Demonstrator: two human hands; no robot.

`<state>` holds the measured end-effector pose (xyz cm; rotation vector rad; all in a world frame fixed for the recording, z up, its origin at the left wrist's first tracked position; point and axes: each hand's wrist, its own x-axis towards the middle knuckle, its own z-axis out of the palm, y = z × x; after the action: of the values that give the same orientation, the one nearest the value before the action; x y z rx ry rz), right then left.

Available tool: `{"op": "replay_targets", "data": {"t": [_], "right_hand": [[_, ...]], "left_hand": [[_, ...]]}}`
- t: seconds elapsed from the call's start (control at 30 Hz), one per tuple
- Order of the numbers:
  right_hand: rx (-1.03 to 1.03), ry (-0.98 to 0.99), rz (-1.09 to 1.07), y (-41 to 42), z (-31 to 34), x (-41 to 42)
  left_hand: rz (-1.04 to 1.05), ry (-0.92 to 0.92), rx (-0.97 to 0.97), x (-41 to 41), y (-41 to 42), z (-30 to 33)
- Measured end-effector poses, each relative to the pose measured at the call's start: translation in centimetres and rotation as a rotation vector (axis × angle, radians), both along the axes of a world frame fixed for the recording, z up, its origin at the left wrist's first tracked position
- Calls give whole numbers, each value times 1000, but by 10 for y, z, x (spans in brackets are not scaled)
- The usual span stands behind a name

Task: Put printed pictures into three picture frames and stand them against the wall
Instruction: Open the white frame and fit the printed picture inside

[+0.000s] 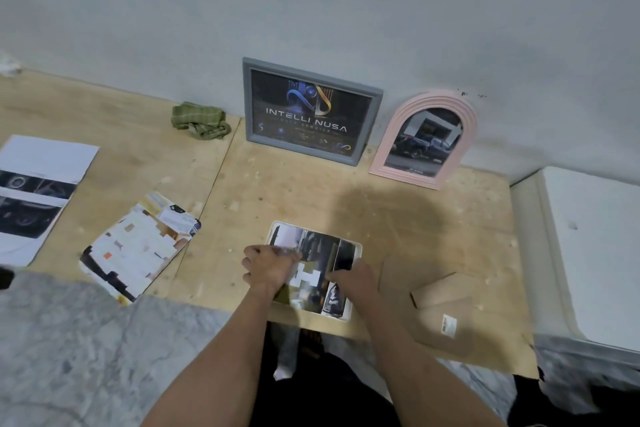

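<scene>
Grey frame: I see the grey frame point(312, 111) standing against the wall point(311, 3), holding a dark print that reads INTELLI NUSA.
Pink frame: the arched pink frame point(424, 140) stands just right of it, also against the wall, with a picture of a dark car inside.
White frame: the third, a white frame point(357, 250), lies flat on the plywood board point(277, 191) near its front edge, a printed picture point(318, 246) lying in it.
Left hand: my left hand point(270, 269) has its fingers curled down on the left part of the picture; I cannot tell whether it pinches the sheet or only presses it.
Right hand: my right hand point(351, 279) rests on the right part of the picture, fingers bent; its grip is blurred too.
Backing: a cardboard backing board point(441, 308) with a barcode label lies just right of the white frame.
Loose paper: a cut-up printed sheet point(138, 246) and a larger sheet point(38, 198) lie well to the left.
Cloth: a green cloth point(199, 121) sits by the wall, left of the grey frame.
Edges: the board's front edge runs just under the white frame; bare board lies open between it and the standing frames.
Right side: a white box point(588, 253) borders the board.
</scene>
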<state>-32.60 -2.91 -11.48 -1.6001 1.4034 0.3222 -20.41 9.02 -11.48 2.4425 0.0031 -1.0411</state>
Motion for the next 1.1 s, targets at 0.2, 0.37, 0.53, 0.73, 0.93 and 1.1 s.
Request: {"op": "replay_targets", "data": {"t": [0.2,0.37,0.53,0.73,0.93,1.1], "right_hand": [[-1,122,200,11,9,9],[-165,165,324,18,10,9],[-150,198,345,25,6,8],[-120,209,261,38,4,16],[-76,198,212,37,5,25],[-91,198,247,40,8,26]], "left_hand": [[-80,-4,31,-2,1,6],[-232,-120,21,-3,16,1],[-382,-189,74,-4,23,-7],[-369,-172,87,-7,18,-12],[-136,-79,-4,-5,0,-5],[-106,-99,-15,-7,0,-4]]}}
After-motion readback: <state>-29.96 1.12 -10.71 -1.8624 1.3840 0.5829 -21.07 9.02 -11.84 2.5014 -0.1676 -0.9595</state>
